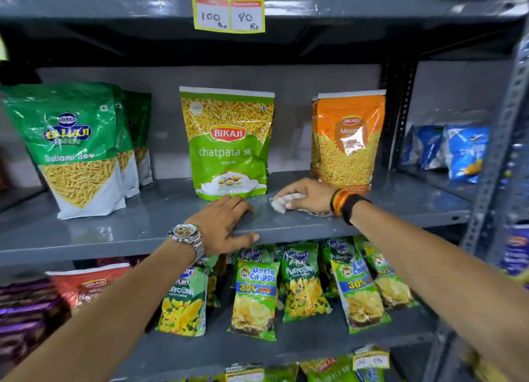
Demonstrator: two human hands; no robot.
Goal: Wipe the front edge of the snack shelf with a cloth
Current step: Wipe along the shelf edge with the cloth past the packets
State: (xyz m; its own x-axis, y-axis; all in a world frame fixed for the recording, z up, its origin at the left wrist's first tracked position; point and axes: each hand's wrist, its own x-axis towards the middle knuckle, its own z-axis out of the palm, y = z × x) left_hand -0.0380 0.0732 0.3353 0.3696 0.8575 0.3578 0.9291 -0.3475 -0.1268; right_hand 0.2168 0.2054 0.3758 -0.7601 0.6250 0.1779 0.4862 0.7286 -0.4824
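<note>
Cloth [282, 201], small, white and crumpled, sits bunched under the person's right hand [307, 194] on top of the grey metal snack shelf [114, 227], a little back from the front edge [286, 232]. The right hand is closed over it, fingers curled down and pressing it against the shelf surface, with part of the cloth poking out toward the left past the fingertips. A black band and coloured threads [345, 205] circle that wrist.

To the left, the left hand [226, 224] grips the shelf itself: the fingers lie flat on top, and the thumb hooks over the front lip and presses against its face. A silver wristwatch [186, 234] is on that wrist. The two hands are near each other but not touching.

Behind the hands, standing upright on the same shelf, is a green and yellow Bikaji chatpata sev pouch [229, 141], just beyond the left hand's fingertips. An orange Bikaji pouch [347, 138] stands right behind the right hand. Further left stand green Balaji sev pouches [68, 141], one behind another.

Below the shelf, green packets of Uncle Chipps [254, 295] and Kurkure Puffcorn [300, 284] lean in a row. Above, a yellow price tag [229, 12] hangs from the upper shelf, hand-marked 100 and 90.
</note>
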